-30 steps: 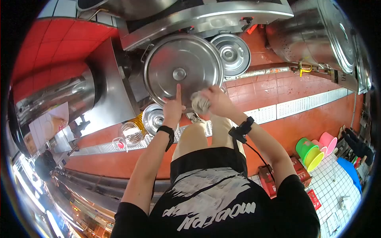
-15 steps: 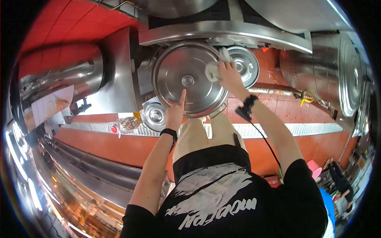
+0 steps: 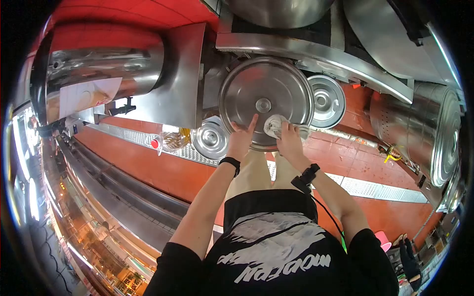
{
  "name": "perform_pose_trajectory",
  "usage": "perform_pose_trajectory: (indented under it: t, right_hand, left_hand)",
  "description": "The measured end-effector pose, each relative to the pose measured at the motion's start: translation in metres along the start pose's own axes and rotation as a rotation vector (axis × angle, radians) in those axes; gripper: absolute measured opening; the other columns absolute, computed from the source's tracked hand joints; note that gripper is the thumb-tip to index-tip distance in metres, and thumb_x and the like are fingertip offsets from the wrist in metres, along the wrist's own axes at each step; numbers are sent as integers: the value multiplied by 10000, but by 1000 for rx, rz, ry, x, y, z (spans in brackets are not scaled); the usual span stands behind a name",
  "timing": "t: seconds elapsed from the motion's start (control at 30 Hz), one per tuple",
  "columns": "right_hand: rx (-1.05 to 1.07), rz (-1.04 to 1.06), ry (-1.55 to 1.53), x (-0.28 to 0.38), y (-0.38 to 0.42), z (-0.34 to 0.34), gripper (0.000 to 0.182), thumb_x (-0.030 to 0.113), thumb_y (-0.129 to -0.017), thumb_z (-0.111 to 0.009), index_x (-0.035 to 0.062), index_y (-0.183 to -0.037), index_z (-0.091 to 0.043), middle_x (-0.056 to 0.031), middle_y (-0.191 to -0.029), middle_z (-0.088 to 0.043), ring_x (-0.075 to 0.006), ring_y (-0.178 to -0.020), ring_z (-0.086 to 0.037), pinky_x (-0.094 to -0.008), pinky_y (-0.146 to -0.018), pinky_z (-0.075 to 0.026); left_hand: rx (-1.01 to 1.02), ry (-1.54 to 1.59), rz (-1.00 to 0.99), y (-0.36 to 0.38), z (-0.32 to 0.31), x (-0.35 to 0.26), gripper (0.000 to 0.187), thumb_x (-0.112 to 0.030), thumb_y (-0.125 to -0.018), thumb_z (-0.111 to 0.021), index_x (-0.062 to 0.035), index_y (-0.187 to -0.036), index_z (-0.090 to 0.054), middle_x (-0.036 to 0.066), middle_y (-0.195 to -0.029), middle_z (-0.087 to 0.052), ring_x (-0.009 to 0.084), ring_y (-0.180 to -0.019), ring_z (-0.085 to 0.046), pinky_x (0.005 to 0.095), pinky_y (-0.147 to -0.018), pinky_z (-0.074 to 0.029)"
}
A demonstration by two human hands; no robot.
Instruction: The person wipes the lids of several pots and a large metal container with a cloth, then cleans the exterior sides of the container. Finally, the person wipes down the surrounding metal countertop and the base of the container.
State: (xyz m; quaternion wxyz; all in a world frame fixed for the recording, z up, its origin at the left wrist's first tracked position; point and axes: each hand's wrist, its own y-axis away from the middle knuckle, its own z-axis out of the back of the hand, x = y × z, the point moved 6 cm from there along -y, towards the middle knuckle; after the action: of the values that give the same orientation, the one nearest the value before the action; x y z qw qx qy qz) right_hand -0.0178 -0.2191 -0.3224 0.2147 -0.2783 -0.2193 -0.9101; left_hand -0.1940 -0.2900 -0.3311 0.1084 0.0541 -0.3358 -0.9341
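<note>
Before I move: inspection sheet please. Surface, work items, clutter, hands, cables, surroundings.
Surface: red-orange tiled floor, crossed by a perforated pale metal strip; wetness can't be judged.
Work items: large round steel lid with centre knob; crumpled whitish cloth over its near right part.
Clutter: smaller round steel lids at left and right; clear red-capped bottle beside the left one.
Hands: left hand over the large lid, index finger extended; right hand gripping the cloth.
Cables: thin black cable from the right wrist's black device; no snag seen.
Surroundings: perforated steel drum far right; another person lower right.
</note>
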Motion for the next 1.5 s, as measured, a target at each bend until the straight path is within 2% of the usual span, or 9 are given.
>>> perform_pose_trajectory:
  t: [0.17, 0.27, 0.37, 0.53, 0.63, 0.83, 1.03, 1.27, 1.5]
  right_hand:
    - [387, -67, -482, -29, -11, 1, 674, 131, -667, -748, -13, -1260, -462, -208, -1085, -615, -324, -1006, -620, -393, -888, -498]
    - [296, -146, -621, -65, 2, 29, 715, 182, -669, -752, -12, -1296, -469, -188, -1111, -633, -274, -1011, -631, -360, -884, -492]
    - [65, -294, -661, -156, 22, 13, 694, 199, -729, -714, -34, -1324, -444, -160, -1146, -632, -259, -1005, -632, -365, -876, -494]
    - [26, -511, -1039, -96, 71, 72, 645, 153, -804, -684, -11, -1368, -416, -95, -1176, -593, -192, -1025, -588, -332, -872, -467]
    - [31, -539, -1054, -64, 75, 54, 634, 153, -805, -704, 17, -1361, -431, -88, -1181, -588, -184, -1041, -574, -316, -876, -453]
    - [45, -57, -418, 127, -28, 90, 602, 206, -796, -727, 38, -1309, -462, -212, -1157, -609, -353, -961, -640, -407, -862, -502]
    - [31, 576, 14, 313, -117, 51, 603, 137, -744, -708, 115, -1313, -512, -168, -1330, -515, -371, -1261, -468, -440, -1009, -452]
    - [113, 650, 193, 338, -114, -70, 645, 136, -675, -725, 123, -1293, -540, -166, -1484, -372, -384, -1409, -290, -557, -1186, -177]
    - [-19, 581, 470, 307, -146, -47, 618, 210, -742, -730, 163, -1329, -541, -158, -1540, -324, -343, -1439, -275, -570, -1167, -202]
  left_hand:
    - [-43, -43, 10, 4, 14, -2, 1085, -110, -798, -683, -328, -1555, 63, 460, -1169, -522, 375, -739, -706, 392, -612, -578]
    - [54, 104, -46, 7, 17, -5, 1020, -144, -830, -669, -320, -1562, 18, 209, -863, -682, 366, -763, -698, 464, -721, -564]
    - [-25, 115, -90, -5, -1, 1, 923, -163, -884, -596, -312, -1563, 12, 252, -917, -676, 370, -887, -691, 492, -784, -546]
    - [-94, 498, -182, -14, 27, 24, 398, -262, -919, -515, -148, -1295, -577, 237, -1041, -673, 431, -985, -631, 509, -869, -505]
    - [-55, 687, -298, -5, 50, 34, 330, -286, -929, -521, -103, -1176, -641, 215, -1038, -676, 414, -973, -630, 494, -848, -506]
    - [-514, 950, -292, 70, 148, 123, 267, -190, -952, -515, -68, -1161, -630, 188, -1049, -671, 396, -975, -630, 453, -827, -511]
    - [-1093, 883, 57, 110, 177, 255, 402, -23, -911, -520, -15, -1312, -506, 216, -1264, -544, 403, -1167, -519, 446, -958, -454]
    - [-742, 570, -170, 88, 113, 250, 593, -58, -918, -512, -16, -1475, -314, 218, -1482, -357, 397, -1388, -323, 497, -1137, -287]
    - [-770, 382, -177, 30, 138, 242, 659, -135, -889, -538, -3, -1483, -285, 243, -1466, -353, 413, -1382, -311, 556, -1153, -239]
